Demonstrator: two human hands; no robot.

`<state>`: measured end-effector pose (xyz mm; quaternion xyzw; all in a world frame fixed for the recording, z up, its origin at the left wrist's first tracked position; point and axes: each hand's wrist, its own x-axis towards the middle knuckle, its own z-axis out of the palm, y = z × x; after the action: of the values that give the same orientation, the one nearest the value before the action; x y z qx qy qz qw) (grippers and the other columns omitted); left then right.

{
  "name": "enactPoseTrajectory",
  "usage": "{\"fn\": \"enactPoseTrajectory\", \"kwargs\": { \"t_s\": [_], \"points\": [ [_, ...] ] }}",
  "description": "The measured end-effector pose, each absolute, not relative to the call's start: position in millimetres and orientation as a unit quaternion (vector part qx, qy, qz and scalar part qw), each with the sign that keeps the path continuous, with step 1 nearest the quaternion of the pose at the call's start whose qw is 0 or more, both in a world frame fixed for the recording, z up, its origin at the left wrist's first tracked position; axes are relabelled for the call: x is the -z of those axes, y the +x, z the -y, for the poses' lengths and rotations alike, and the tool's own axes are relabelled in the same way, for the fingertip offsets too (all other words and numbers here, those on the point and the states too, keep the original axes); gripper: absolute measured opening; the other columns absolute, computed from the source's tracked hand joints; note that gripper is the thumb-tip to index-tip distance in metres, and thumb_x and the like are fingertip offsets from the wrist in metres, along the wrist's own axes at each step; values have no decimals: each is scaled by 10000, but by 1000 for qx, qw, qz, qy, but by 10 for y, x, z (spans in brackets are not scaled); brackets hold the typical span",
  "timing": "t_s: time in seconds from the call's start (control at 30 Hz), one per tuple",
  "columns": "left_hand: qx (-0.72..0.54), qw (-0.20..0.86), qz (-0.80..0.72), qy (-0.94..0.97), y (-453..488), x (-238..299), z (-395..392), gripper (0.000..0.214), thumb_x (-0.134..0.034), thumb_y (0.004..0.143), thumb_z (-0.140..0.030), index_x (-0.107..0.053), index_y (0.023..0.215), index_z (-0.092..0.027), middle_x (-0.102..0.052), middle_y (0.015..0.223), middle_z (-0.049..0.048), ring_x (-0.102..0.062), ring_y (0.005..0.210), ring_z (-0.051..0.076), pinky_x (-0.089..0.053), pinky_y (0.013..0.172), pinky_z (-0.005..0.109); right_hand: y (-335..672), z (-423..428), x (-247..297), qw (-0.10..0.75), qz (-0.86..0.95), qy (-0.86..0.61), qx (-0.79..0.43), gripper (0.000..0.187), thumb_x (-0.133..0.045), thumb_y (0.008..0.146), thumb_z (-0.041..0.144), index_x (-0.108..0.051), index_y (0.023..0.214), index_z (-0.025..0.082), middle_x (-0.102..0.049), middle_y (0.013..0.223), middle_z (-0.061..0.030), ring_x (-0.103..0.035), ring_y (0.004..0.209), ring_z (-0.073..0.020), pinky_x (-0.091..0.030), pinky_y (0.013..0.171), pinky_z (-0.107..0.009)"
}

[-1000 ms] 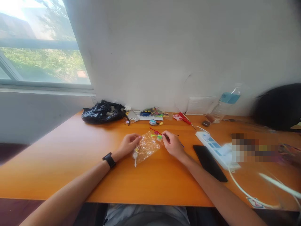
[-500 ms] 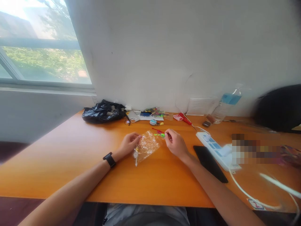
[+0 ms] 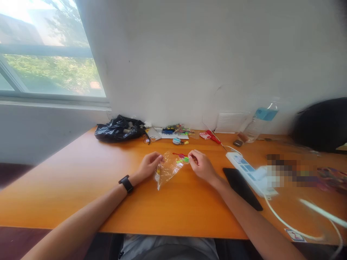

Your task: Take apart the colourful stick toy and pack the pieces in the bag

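Observation:
My left hand (image 3: 148, 165) is closed in a pinch on a clear plastic bag (image 3: 168, 170), which hangs crinkled between my hands. Along the bag's left side is a slim white and yellow piece (image 3: 158, 177) with a pointed lower end; whether it lies inside the bag or behind it I cannot tell. My right hand (image 3: 202, 165) pinches small plastic pieces, a red arrow-shaped one (image 3: 176, 154) and a bright green one (image 3: 185, 159). Their tips point left and overlap the bag's upper right part.
Along the wall lie a black plastic bag (image 3: 118, 129), small colourful pieces (image 3: 181, 129), a round tin-like item (image 3: 176, 141) and a red tool (image 3: 214, 137). To the right are a dark phone-like slab (image 3: 241, 187), a white power strip (image 3: 246, 169) with cables, and a clear bottle (image 3: 253, 128).
My right hand has moved slightly left, bringing the red and green pieces over the bag's upper right part. The bag has changed shape, and my left hand stays nearly still.

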<state>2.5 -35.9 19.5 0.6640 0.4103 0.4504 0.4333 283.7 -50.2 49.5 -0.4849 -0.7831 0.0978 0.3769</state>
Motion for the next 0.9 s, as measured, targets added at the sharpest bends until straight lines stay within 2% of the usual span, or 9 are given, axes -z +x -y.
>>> {"fn": "enactPoseTrajectory", "kwargs": {
  "t_s": [0.2,0.47,0.63,0.9],
  "points": [
    [-457,533,-363,612,24,-243,386,439,-642,963,-606,-625,967,-167,-748,1052,90,-665,888,172,-512,789,268,2848,492,-515,379,766,-516,-64,169,-505,979,252,-546,820,217,-609,801,-30,-559,755,-188,-381,652,-282],
    [-437,576,-346,598,42,-357,471,425,-667,957,-591,-587,934,-175,-715,903,41,-635,766,132,-493,719,237,2840,511,-563,412,768,-483,-85,187,-505,985,263,-543,809,215,-594,787,-32,-556,750,-186,-387,649,-283],
    [-440,578,-349,592,45,-364,466,408,-671,961,-573,-579,971,-175,-692,874,21,-615,733,117,-482,691,224,2854,490,-537,406,772,-478,-100,178,-523,978,267,-589,823,209,-593,770,-27,-544,719,-180,-385,642,-284],
    [-442,567,-364,592,53,-362,482,411,-678,949,-575,-603,1003,-174,-678,847,13,-602,724,122,-465,673,228,2848,501,-561,373,792,-442,-195,208,-540,971,276,-569,778,206,-574,735,1,-513,672,-156,-376,620,-271]
  ]
}}
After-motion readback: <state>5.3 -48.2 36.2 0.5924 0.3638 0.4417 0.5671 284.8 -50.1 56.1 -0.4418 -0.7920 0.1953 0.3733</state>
